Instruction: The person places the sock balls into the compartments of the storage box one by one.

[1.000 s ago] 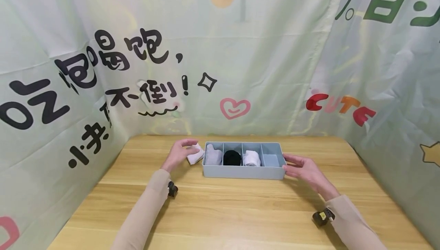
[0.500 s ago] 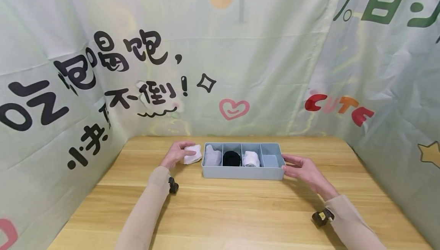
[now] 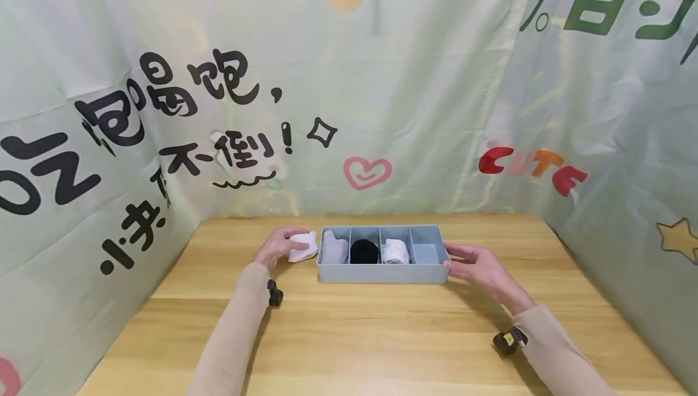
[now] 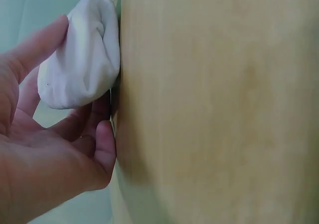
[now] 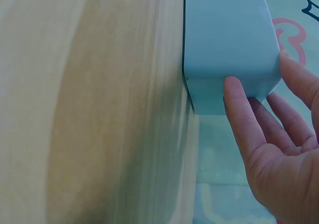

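Left of the box, my left hand (image 3: 280, 247) pinches a folded white sock (image 3: 303, 247). The left wrist view has the thumb on one side of the sock (image 4: 82, 55) and fingers behind it, low over the tabletop. A light blue box (image 3: 382, 273) with a row of compartments holds a grey sock (image 3: 334, 248), a rolled black sock (image 3: 364, 252) and a rolled white sock (image 3: 395, 252); its rightmost compartment is bare. Against the box's right end rest the fingertips of my right hand (image 3: 480, 269). In the right wrist view its fingers (image 5: 239, 109) are extended, touching the end wall.
The wooden table (image 3: 371, 335) stretches in front of the box and to both sides. Printed fabric (image 3: 425, 99) hangs behind the table and along its left and right edges.
My left hand has come down onto the white sock and taken hold of it; the sock has shifted slightly left, away from the box. My right hand keeps its place at the box's end.
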A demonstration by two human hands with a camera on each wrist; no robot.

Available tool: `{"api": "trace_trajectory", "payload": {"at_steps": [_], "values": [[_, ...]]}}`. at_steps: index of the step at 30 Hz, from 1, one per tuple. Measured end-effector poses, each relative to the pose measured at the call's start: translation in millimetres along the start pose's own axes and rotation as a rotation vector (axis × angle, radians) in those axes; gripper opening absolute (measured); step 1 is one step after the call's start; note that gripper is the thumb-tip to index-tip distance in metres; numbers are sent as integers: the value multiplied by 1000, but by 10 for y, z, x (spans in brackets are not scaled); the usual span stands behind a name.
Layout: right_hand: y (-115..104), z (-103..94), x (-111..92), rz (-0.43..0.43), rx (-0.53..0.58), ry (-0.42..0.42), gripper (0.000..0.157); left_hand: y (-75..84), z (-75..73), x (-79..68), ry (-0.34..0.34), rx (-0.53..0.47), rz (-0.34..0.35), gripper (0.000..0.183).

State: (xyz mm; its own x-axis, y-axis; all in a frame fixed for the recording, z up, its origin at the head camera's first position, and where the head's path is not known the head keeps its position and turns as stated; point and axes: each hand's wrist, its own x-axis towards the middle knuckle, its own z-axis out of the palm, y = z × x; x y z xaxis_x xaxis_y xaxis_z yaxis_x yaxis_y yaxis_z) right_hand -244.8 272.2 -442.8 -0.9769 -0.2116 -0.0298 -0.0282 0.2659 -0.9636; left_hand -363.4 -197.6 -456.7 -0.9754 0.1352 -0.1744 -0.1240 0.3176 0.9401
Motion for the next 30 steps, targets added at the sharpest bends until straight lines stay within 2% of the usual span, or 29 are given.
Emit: {"api": "trace_trajectory", "payload": {"at_steps": [10,17,30], "values": [[13,22,6,26,-2,2,68,-59,-32,-10,54,-1,-10,42],[-3,23,-5,31,9,9,69,-24,-49,-42,73,-1,-22,40],[-26,27,-6,28,-8,10,69,143,-51,-95,80,-26,90,39]]}}
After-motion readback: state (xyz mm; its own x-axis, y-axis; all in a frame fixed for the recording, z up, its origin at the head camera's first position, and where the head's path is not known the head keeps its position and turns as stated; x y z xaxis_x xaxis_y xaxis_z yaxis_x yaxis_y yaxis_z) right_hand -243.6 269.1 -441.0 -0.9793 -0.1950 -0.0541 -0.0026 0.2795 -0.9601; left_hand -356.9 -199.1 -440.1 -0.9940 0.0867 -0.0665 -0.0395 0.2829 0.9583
